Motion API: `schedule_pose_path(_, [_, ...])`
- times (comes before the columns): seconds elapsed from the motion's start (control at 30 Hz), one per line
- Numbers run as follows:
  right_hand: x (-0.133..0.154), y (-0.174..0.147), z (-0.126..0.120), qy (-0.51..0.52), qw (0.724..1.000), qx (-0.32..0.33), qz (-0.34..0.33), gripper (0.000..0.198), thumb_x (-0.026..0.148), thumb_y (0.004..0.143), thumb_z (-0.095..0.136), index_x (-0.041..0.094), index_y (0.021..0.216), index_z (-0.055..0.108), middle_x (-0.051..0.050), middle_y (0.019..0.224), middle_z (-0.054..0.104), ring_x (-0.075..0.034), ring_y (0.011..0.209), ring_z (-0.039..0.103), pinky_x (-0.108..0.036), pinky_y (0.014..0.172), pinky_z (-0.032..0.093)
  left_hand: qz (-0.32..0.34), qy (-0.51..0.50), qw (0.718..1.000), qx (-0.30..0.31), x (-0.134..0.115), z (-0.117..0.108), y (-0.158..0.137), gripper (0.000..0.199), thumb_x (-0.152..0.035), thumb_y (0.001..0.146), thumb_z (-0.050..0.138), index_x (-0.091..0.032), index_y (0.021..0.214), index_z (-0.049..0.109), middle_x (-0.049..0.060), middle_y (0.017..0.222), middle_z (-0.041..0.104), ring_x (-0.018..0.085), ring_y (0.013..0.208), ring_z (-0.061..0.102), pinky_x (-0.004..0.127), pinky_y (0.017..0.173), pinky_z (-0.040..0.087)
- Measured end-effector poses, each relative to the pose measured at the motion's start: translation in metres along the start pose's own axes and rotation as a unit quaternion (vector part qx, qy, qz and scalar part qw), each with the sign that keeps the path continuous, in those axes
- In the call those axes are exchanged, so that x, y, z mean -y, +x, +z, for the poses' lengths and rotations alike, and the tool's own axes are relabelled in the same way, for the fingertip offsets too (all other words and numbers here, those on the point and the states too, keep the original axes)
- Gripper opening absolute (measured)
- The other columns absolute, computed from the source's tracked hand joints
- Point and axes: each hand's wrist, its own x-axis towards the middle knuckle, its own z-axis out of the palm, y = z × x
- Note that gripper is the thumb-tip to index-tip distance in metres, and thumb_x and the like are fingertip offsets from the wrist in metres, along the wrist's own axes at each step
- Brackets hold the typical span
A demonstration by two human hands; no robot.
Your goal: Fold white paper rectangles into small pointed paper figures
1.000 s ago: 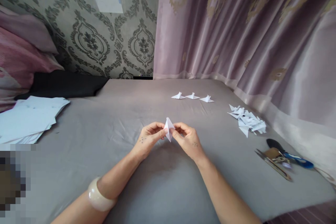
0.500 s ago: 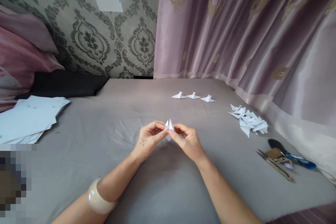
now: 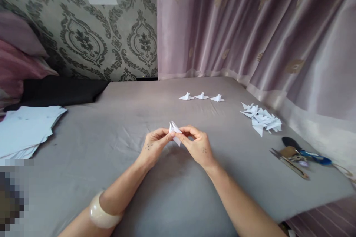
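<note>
Between my two hands is a small folded white paper piece (image 3: 176,140), with two pointed flaps standing up at its top. My left hand (image 3: 154,146) pinches its left side between thumb and fingers. On the other side, my right hand (image 3: 197,144) grips it with the thumb in front and the fingers curled behind. The fingertips hide part of the folds. Farther back on the grey cloth, three folded white paper birds (image 3: 201,96) stand in a row.
At right lies a heap of folded white paper pieces (image 3: 263,119). Nearer me are thread snips (image 3: 289,163), a brown piece (image 3: 288,152) and a blue-handled tool (image 3: 315,157). White paper sheets (image 3: 30,126) are stacked at left beside a black cloth (image 3: 61,89). A curtain (image 3: 217,26) hangs behind.
The paper piece has tilted in my fingers, its points now leaning to the left. Both hands keep hold of it. The whole view has shifted slightly.
</note>
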Motion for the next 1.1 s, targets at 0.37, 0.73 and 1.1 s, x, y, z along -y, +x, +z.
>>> schedule_pose_path(0.37, [-0.009,-0.004,0.006,0.034,0.995,0.019,0.094,0.026,0.042,0.074,0.072,0.017,0.077,0.074,-0.004,0.073,0.072,-0.018,0.070,0.064,-0.028,0.067,0.047,-0.041,-0.120,0.992,-0.010,0.001,0.002,0.001,0.025,-0.037,0.066,0.083,-0.015,0.068,0.072,0.003,0.072,0.071,0.014,0.075,0.063,0.025,0.078,0.048])
schedule_pose_path(0.73, [-0.007,0.003,-0.005,0.072,0.989,0.007,0.129,0.026,0.043,0.075,0.070,0.018,0.084,0.071,-0.003,0.075,0.069,-0.015,0.071,0.062,-0.028,0.072,0.048,-0.076,-0.123,0.987,-0.064,0.005,-0.001,0.008,0.030,-0.039,0.061,0.085,-0.012,0.069,0.074,0.003,0.069,0.067,0.009,0.064,0.057,0.019,0.061,0.045])
schedule_pose_path(1.1, [-0.011,-0.003,0.003,-0.055,0.992,0.043,0.109,0.023,0.040,0.076,0.067,0.017,0.077,0.069,-0.002,0.072,0.066,-0.015,0.067,0.057,-0.027,0.065,0.044,-0.079,-0.145,0.985,-0.043,0.009,0.000,0.009,0.029,-0.039,0.064,0.083,-0.013,0.072,0.075,0.005,0.074,0.070,0.013,0.072,0.062,0.024,0.071,0.051])
